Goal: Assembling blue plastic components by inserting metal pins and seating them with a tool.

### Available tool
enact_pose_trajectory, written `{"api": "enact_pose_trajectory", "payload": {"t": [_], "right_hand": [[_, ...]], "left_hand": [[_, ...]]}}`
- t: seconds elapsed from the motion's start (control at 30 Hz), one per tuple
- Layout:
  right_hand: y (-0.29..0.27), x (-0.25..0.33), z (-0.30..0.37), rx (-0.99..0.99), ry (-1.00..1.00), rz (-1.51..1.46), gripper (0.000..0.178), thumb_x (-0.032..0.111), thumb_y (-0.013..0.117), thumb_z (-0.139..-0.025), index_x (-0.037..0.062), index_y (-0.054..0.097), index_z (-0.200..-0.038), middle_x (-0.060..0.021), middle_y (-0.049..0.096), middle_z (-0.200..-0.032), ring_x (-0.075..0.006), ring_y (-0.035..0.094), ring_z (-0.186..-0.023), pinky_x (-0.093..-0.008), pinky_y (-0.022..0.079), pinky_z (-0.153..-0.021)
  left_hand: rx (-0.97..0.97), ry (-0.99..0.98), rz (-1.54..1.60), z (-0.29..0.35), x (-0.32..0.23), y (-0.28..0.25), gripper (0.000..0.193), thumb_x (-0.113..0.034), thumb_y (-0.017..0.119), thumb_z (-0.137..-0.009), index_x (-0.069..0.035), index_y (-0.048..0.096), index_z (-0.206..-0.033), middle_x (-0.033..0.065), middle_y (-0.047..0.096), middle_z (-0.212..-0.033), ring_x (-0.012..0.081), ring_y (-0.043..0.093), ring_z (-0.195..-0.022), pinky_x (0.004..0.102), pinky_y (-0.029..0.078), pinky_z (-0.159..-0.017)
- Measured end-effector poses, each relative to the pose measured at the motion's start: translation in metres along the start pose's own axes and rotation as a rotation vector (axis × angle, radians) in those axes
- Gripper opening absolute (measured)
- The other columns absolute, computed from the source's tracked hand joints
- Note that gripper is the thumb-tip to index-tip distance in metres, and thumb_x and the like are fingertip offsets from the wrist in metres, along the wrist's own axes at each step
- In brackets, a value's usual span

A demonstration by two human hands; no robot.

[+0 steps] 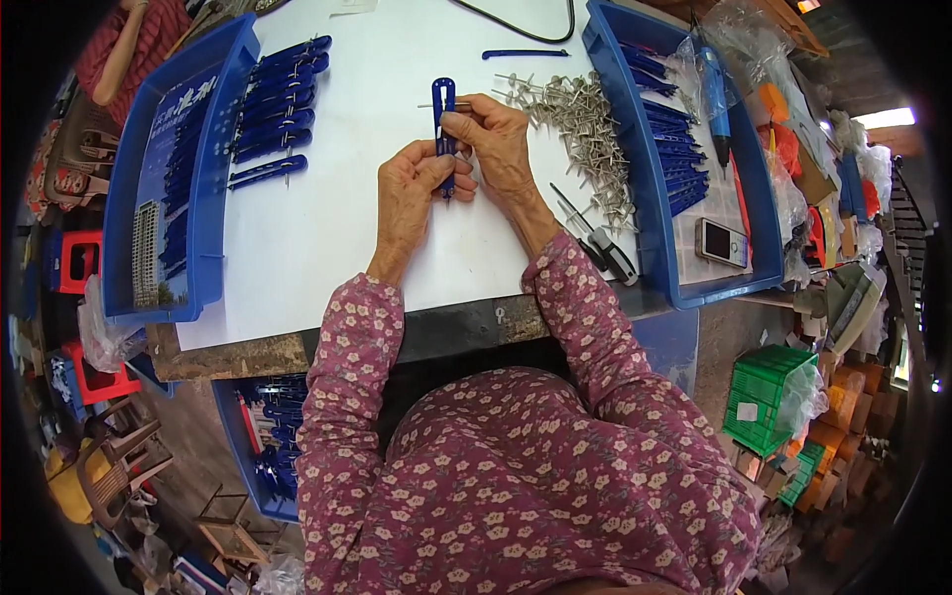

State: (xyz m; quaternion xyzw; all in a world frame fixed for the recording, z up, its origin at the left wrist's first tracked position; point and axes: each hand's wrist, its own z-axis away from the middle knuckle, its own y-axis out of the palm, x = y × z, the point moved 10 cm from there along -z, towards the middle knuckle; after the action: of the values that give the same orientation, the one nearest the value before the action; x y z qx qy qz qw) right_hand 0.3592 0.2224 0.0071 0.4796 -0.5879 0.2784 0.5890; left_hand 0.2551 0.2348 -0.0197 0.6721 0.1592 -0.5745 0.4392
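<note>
The blue handle (443, 146) is upright in front of you, held just over the white sheet (327, 208) that covers the table (436, 332). Your left hand (405, 190) has its grip closed on the lower part, thumb in front; your right hand (499, 147) is clamped higher up, its thumb pressing the face. A thin metal pin (426, 105) crosses near the top end. To do this well, let the left grip steady the handle, keep the pin square to it, and press evenly with the right thumb rather than twist.

Loose metal pieces (585, 124) lie heaped to your right, near a screwdriver (617, 258) and the right tray (650, 213); a row of blue handles (278, 104) lies to your left, beside the left tray (206, 283).

Your fingers hide the handle's back and part of its lower end, so you cannot tell how the pin sits there. Your left sleeve partly covers the lower tray (228, 421), and its contents are hard to sort out.
</note>
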Motion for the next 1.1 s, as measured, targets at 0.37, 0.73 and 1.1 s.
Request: {"api": "enact_pose_trajectory", "payload": {"t": [0.37,0.73,1.1], "right_hand": [[0.008,-0.003,0.000,0.075,-0.008,-0.084,0.024,0.005,0.065,-0.075,-0.0027,0.059,-0.097,-0.0005,0.058,-0.074,-0.0051,0.051,-0.061,-0.0168,0.038,-0.052],[-0.006,-0.012,-0.001,-0.028,0.088,-0.096,0.026,0.014,0.063,-0.078,-0.0020,0.059,-0.098,0.0020,0.055,-0.069,-0.0035,0.044,-0.057,-0.0171,0.034,-0.051],[-0.002,-0.006,0.002,0.073,0.127,-0.014,0.024,0.010,0.064,-0.078,-0.0035,0.058,-0.097,0.0018,0.053,-0.068,-0.0044,0.044,-0.056,-0.0179,0.035,-0.050]], "left_hand": [[-0.011,-0.001,0.010,0.000,-0.001,-0.004,0.017,-0.008,0.051,-0.085,0.006,0.054,-0.094,0.0136,0.061,-0.078,0.0165,0.061,-0.061,0.0281,0.053,-0.056],[-0.022,-0.064,-0.077,0.001,0.000,-0.009,0.013,-0.005,0.048,-0.084,0.005,0.054,-0.091,0.0101,0.059,-0.071,0.0120,0.055,-0.052,0.0232,0.047,-0.048],[0.095,-0.150,-0.347,0.007,-0.006,-0.013,0.010,-0.003,0.046,-0.080,0.001,0.055,-0.080,0.0036,0.056,-0.063,0.0070,0.049,-0.047,0.0200,0.040,-0.043]]}}
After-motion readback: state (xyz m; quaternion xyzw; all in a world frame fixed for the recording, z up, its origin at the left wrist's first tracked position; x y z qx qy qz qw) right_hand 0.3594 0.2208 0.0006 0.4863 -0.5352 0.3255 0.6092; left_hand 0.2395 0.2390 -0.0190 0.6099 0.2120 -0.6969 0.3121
